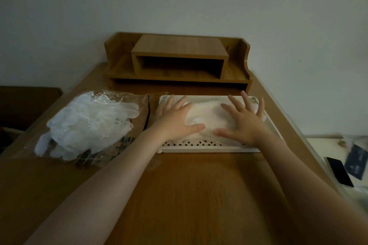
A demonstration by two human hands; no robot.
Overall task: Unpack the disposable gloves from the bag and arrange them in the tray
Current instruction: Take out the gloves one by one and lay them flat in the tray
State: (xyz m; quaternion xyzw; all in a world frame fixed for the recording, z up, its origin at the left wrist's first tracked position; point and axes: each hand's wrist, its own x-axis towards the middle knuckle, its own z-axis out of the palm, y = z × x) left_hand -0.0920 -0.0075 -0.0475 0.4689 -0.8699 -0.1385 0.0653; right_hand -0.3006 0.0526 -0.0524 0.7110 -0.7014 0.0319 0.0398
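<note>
I see my left hand [176, 118] and right hand [244, 120] both flat with fingers spread, pressing the gloves [209, 117] in the white tray [209, 148], beside the bag [89, 125].

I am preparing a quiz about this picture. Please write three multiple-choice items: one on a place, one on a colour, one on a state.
1. Where does the bag lie?
A. left of the tray
B. on the shelf
C. inside the tray

2. What colour is the tray?
A. black
B. white
C. red

3. How are the hands on the gloves?
A. fists
B. spread flat
C. raised away

Key: 1 A, it lies beside the tray's left end; 2 B, its rim is white; 3 B, the left hand and right hand press with straight fingers.
</note>
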